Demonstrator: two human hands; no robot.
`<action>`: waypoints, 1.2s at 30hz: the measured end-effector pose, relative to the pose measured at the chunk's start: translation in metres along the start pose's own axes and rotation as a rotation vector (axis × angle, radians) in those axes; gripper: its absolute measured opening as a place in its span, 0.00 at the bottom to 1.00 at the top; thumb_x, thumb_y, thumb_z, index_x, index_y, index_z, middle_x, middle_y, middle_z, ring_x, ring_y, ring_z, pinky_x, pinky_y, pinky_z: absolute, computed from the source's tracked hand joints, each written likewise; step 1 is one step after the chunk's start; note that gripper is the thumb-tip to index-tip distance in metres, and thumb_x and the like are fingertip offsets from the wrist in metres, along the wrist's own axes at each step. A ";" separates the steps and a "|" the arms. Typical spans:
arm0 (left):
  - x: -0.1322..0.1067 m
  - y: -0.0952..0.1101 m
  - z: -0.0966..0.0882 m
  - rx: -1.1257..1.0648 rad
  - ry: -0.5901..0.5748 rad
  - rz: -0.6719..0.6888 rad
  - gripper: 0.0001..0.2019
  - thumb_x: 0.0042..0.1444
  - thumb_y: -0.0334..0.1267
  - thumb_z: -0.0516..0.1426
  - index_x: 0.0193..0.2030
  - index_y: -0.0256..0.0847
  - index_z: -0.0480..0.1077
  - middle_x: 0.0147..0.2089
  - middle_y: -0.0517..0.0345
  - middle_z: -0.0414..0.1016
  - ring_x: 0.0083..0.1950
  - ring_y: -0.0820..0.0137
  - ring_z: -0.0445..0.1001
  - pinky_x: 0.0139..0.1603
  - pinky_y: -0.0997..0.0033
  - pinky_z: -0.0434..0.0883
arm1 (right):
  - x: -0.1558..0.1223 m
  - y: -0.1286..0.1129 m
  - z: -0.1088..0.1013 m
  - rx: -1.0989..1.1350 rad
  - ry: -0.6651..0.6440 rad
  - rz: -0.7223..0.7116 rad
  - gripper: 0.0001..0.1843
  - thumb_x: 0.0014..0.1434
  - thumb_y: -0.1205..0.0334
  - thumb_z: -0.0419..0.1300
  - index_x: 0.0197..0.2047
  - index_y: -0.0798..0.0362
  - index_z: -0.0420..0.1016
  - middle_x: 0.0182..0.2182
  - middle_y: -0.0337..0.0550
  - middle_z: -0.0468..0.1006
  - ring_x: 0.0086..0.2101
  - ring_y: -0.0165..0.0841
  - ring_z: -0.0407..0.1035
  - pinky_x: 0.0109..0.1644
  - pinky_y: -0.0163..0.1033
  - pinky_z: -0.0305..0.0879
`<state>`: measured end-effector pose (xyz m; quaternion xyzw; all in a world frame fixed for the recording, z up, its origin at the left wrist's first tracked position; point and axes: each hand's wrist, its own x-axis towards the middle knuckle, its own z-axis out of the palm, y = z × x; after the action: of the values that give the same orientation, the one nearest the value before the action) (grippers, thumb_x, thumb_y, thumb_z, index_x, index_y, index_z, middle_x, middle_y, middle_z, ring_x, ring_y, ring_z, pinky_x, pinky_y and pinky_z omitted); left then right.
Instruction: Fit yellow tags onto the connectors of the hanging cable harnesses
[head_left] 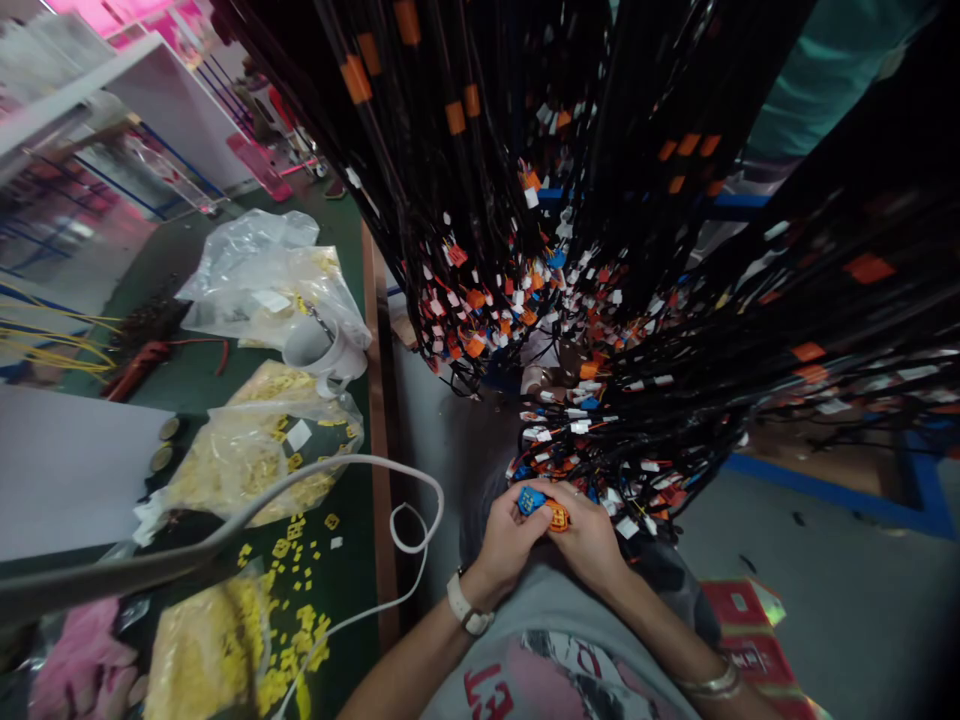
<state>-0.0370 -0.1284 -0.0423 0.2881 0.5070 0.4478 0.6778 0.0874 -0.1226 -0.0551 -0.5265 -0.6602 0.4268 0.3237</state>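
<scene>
Close to my body, my left hand (pixel 504 535) is closed around a blue connector (pixel 530 500), its face turned toward me. Right beside it, my right hand (pixel 589 535) grips an orange connector (pixel 558 516). The two hands touch, and the connectors sit side by side between them. Just beyond my hands hangs a thick bundle of black wire harnesses (pixel 660 410), its ends full of white, orange, blue and red connectors. The wires leading from the two held connectors are hidden behind my fingers.
On the left, a green-topped table (pixel 349 545) carries plastic bags of yellow parts (pixel 202 650), loose yellow pieces (pixel 304 640), a white cup (pixel 330 350) and a white cable (pixel 405 465). A blue frame (pixel 847 490) stands at right, with a red box (pixel 757 650) on the floor.
</scene>
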 end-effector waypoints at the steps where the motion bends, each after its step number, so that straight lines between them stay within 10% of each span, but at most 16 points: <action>1: 0.000 -0.001 0.000 -0.006 -0.002 -0.001 0.15 0.47 0.38 0.63 0.41 0.35 0.73 0.36 0.56 0.74 0.37 0.71 0.70 0.42 0.72 0.66 | 0.000 0.000 0.000 0.006 -0.002 0.001 0.22 0.53 0.72 0.54 0.49 0.44 0.73 0.41 0.41 0.78 0.42 0.35 0.73 0.46 0.39 0.70; 21: -0.001 -0.004 -0.001 -0.072 -0.034 -0.094 0.15 0.44 0.35 0.65 0.39 0.34 0.70 0.32 0.60 0.70 0.31 0.77 0.66 0.34 0.77 0.64 | 0.002 0.001 0.000 0.039 -0.035 0.066 0.23 0.52 0.74 0.54 0.48 0.43 0.73 0.40 0.39 0.77 0.41 0.35 0.72 0.45 0.40 0.68; 28: -0.001 0.002 -0.004 -0.299 -0.117 -0.192 0.19 0.55 0.44 0.58 0.50 0.35 0.69 0.46 0.48 0.73 0.45 0.65 0.72 0.46 0.67 0.67 | -0.001 0.003 0.002 -0.078 0.003 0.001 0.15 0.55 0.65 0.58 0.47 0.48 0.72 0.41 0.44 0.78 0.42 0.37 0.73 0.46 0.42 0.70; 36: 0.007 0.019 -0.009 -0.664 -0.205 -0.453 0.27 0.59 0.56 0.47 0.49 0.34 0.70 0.40 0.45 0.76 0.46 0.59 0.74 0.51 0.59 0.67 | -0.014 -0.011 -0.005 -0.253 -0.108 -0.217 0.42 0.53 0.53 0.61 0.66 0.51 0.47 0.63 0.55 0.57 0.59 0.42 0.59 0.55 0.45 0.66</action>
<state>-0.0507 -0.1144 -0.0323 -0.0219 0.3156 0.3952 0.8624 0.0907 -0.1359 -0.0425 -0.4651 -0.7781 0.3304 0.2630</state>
